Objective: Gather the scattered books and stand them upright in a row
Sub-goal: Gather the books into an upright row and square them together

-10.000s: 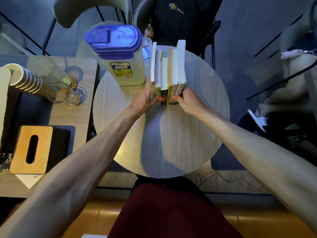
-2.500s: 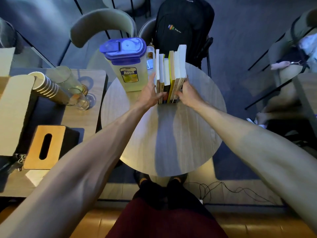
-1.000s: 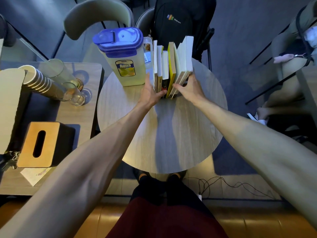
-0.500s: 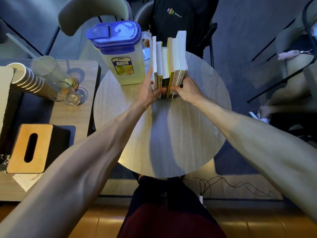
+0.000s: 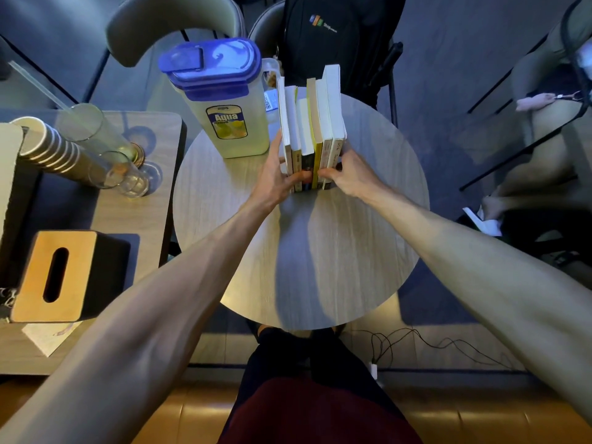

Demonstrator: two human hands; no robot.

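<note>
On the round wood-grain table (image 5: 320,251) | your left hand (image 5: 275,177) and right hand (image 5: 350,177) are squeezing the upright paperback books (image 5: 312,123) between them | plastic blue-lidded jug (image 5: 221,97) is standing just left

Both bare forearms reach forward and converge, the left hand (image 5: 275,179) pressed flat with its thumb pointing right and its fingers extended away, the right hand (image 5: 349,175) facing it with its thumb pointing left and its fingers curled.
</note>
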